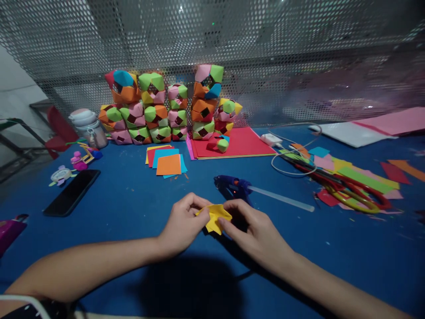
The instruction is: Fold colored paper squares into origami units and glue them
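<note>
A small piece of folded yellow paper (215, 218) is held between my two hands, just above the blue table. My left hand (186, 221) pinches its left side between thumb and fingers. From the right, my right hand (254, 228) grips the opposite edge, thumb low and index finger on top. The paper has several pointed corners and creases. Right behind my hands lies a dark blue hot glue gun (234, 185) with a long clear glue stick (282, 198) sticking out to the right. Some of my fingers are hidden behind the paper.
Stacked folded-paper balls (156, 116) stand along the perforated metal screen (212, 40). Coloured paper squares (168, 165) and red sheets (244, 144) lie before them. Scissors (352, 195) rest among paper scraps at right, near a white cable (292, 173). A phone (72, 193) lies at left.
</note>
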Available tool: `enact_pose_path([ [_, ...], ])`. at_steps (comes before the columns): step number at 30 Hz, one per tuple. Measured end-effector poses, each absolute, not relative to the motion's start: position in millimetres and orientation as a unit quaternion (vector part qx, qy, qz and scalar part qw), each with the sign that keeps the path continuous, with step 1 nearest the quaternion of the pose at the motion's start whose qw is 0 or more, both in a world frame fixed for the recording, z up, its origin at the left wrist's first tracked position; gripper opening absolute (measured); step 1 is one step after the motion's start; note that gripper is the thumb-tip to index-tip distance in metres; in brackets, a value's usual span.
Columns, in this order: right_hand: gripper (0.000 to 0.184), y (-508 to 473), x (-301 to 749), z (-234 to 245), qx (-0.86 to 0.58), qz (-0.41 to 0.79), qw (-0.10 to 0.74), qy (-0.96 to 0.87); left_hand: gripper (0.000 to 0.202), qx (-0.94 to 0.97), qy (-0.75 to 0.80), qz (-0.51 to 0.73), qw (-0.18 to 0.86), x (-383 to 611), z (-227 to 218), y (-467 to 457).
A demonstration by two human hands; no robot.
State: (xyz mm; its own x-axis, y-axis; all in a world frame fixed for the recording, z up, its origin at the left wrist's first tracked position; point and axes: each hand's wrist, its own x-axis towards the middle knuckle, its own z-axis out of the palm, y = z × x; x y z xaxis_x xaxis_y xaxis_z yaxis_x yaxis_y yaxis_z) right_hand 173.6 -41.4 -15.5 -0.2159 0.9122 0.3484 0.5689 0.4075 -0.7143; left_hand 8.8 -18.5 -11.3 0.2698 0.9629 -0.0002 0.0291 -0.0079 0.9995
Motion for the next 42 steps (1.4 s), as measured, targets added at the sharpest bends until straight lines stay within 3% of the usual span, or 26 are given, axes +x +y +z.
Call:
enact_pose_path([
  [12,0.010,-40.5,174.2,-16.1,-0.451,0.183,0.402,-0.775,0.019,0.531,0.404,0.407,0.624,14.0,-10.4,-20.0],
  [17,0.026,-40.2,173.1,-20.3,-0.460,0.195,0.399,-0.769,0.018,0.510,0.407,0.419,0.631,14.1,-8.9,-19.9],
  [25,0.019,-39.2,169.2,-25.8,-0.458,0.206,0.405,-0.765,0.014,0.521,0.402,0.348,0.668,15.5,-15.3,-20.3],
  [37,0.006,-40.6,168.4,-20.7,-0.446,0.233,0.424,-0.753,0.014,0.505,0.419,0.366,0.660,15.6,-17.8,-19.4],
  [42,0.011,-39.9,170.3,-22.4,-0.451,0.208,0.417,-0.762,0.012,0.519,0.420,0.329,0.668,15.5,-19.6,-19.9],
])
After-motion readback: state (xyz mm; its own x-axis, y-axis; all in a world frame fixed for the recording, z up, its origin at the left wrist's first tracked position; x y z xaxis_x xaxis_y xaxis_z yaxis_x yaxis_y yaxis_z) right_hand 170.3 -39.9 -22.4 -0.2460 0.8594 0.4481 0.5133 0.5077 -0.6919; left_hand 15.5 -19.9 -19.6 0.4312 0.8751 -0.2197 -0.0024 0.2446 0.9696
